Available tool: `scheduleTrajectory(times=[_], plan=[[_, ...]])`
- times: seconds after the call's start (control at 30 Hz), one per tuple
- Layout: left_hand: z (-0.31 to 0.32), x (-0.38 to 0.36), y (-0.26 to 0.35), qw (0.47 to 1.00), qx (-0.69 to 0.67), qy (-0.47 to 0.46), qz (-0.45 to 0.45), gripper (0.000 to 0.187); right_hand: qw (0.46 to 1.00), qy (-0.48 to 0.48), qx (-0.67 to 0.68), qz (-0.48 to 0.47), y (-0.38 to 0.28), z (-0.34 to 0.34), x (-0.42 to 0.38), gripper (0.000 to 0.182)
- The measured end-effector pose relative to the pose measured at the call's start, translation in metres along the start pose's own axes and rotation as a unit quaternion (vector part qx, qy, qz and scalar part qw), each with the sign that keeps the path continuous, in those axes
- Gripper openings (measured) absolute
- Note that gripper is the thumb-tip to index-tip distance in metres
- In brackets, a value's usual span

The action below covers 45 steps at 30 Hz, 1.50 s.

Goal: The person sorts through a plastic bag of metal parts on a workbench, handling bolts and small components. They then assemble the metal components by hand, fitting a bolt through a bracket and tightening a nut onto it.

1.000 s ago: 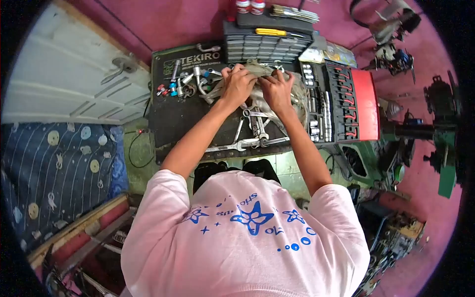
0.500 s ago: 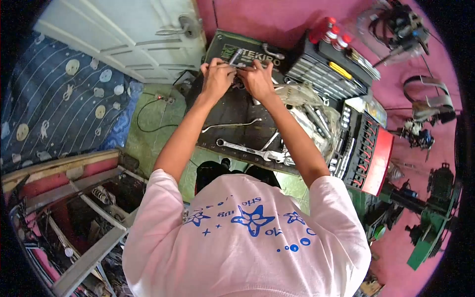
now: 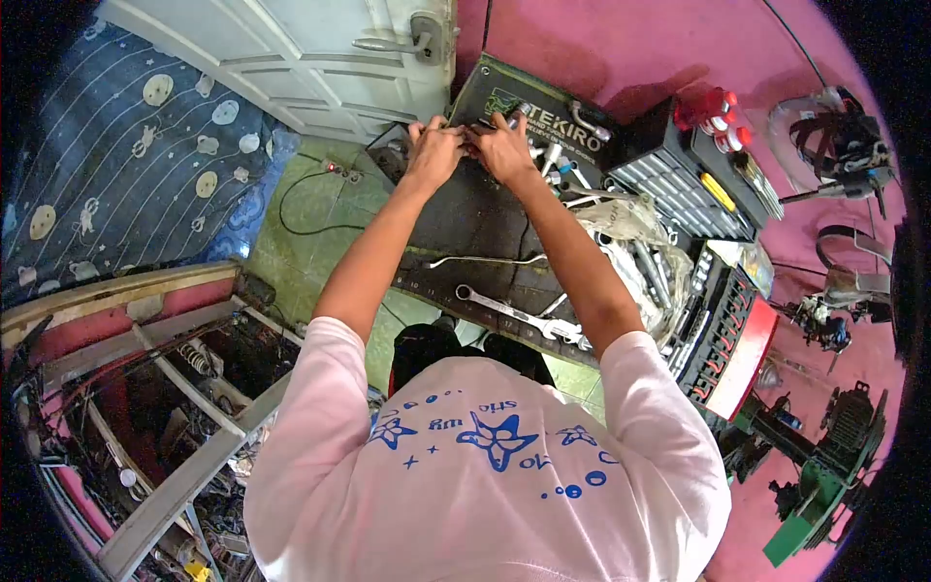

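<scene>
My left hand [image 3: 436,155] and my right hand [image 3: 501,152] are close together at the back left of the dark workbench [image 3: 465,218]. Their fingers are bent and meet in front of the left end of a dark green TEKIRO board [image 3: 543,107]. Whatever lies between the fingertips is dark and too hidden to name. Just beyond my right hand is a shiny metal socket-like piece [image 3: 521,112]. Several small metal tools [image 3: 558,160] lie to its right. A thin wrench [image 3: 485,260] and a larger combination wrench [image 3: 504,308] rest nearer to me.
A plastic bag with metal parts [image 3: 645,267] lies at the bench's right. Behind it stands a black drawer cabinet [image 3: 669,165] with red-capped bottles [image 3: 718,121]. A red socket case [image 3: 732,344] sits at the right edge. A white door [image 3: 320,58] is at the back left.
The view has turned, so the bench appears further right. Against the board, both hands have shifted left from its middle to its left end, still close together.
</scene>
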<state>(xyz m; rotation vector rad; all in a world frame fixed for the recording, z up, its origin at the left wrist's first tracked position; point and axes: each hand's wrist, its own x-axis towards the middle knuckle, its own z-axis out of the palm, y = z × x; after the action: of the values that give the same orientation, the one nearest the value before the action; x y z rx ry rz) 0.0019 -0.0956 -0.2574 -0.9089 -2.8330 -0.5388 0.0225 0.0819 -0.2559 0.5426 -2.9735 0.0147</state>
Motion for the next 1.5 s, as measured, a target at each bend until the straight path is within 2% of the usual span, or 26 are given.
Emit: scheduleTrajectory(times=[0.07, 0.13, 0.2, 0.3, 0.37, 0.47, 0.53, 0.7, 0.77, 1.0, 1.1, 1.13, 1.27, 1.4, 1.5], plan=[[0.008, 0.003, -0.005, 1.000, -0.011, -0.005, 0.007, 0.025, 1.000, -0.016, -0.008, -0.001, 0.002, 0.010, 0.002, 0.037], [0.011, 0.002, -0.005, 0.998, -0.034, 0.040, 0.021, 0.023, 0.999, -0.036, -0.014, 0.000, 0.002, 0.014, 0.004, 0.039], [0.013, 0.003, -0.007, 0.999, -0.037, 0.028, 0.019, 0.024, 0.998, 0.033, 0.045, -0.009, 0.003, 0.014, 0.004, 0.036], [0.012, 0.008, -0.009, 0.999, -0.044, 0.019, 0.014, 0.022, 0.996, -0.029, 0.082, -0.034, 0.010, 0.010, 0.007, 0.025], [0.013, 0.011, -0.014, 0.999, -0.046, -0.012, 0.011, 0.019, 0.996, -0.012, 0.079, -0.050, 0.013, 0.010, 0.007, 0.026], [0.006, 0.021, -0.014, 0.999, -0.042, 0.008, 0.018, 0.017, 0.994, -0.024, 0.087, -0.063, 0.019, -0.007, 0.016, 0.027], [-0.001, 0.028, -0.013, 0.999, -0.047, 0.016, 0.018, 0.018, 0.993, 0.010, 0.110, -0.050, 0.020, -0.019, 0.018, 0.028], [-0.043, 0.047, -0.008, 0.997, -0.027, 0.044, 0.061, 0.020, 0.995, 0.021, 0.090, -0.026, 0.029, -0.048, 0.020, 0.031], [-0.054, 0.052, -0.002, 0.997, -0.016, 0.029, 0.065, 0.021, 0.995, 0.049, 0.084, -0.022, 0.027, -0.073, 0.015, 0.030], [-0.082, 0.056, 0.041, 0.991, -0.023, 0.047, 0.121, 0.021, 0.987, 0.140, 0.072, -0.040, 0.043, -0.107, -0.021, 0.028], [-0.087, 0.057, 0.068, 0.987, -0.032, 0.051, 0.146, 0.023, 0.977, 0.195, 0.080, -0.009, 0.050, -0.112, -0.048, 0.026], [-0.087, 0.055, 0.078, 0.985, -0.027, 0.040, 0.163, 0.023, 0.983, 0.174, 0.061, -0.001, 0.054, -0.115, -0.062, 0.029], [-0.076, 0.047, 0.121, 0.975, -0.043, 0.000, 0.216, 0.028, 0.975, 0.205, 0.077, 0.046, 0.063, -0.111, -0.119, 0.028], [-0.052, 0.045, 0.169, 0.961, -0.064, -0.023, 0.269, 0.028, 0.980, 0.145, 0.068, 0.119, 0.071, -0.120, -0.180, 0.027], [-0.030, 0.040, 0.206, 0.945, -0.097, -0.033, 0.309, 0.028, 0.970, 0.170, 0.060, 0.163, 0.079, -0.119, -0.224, 0.023]])
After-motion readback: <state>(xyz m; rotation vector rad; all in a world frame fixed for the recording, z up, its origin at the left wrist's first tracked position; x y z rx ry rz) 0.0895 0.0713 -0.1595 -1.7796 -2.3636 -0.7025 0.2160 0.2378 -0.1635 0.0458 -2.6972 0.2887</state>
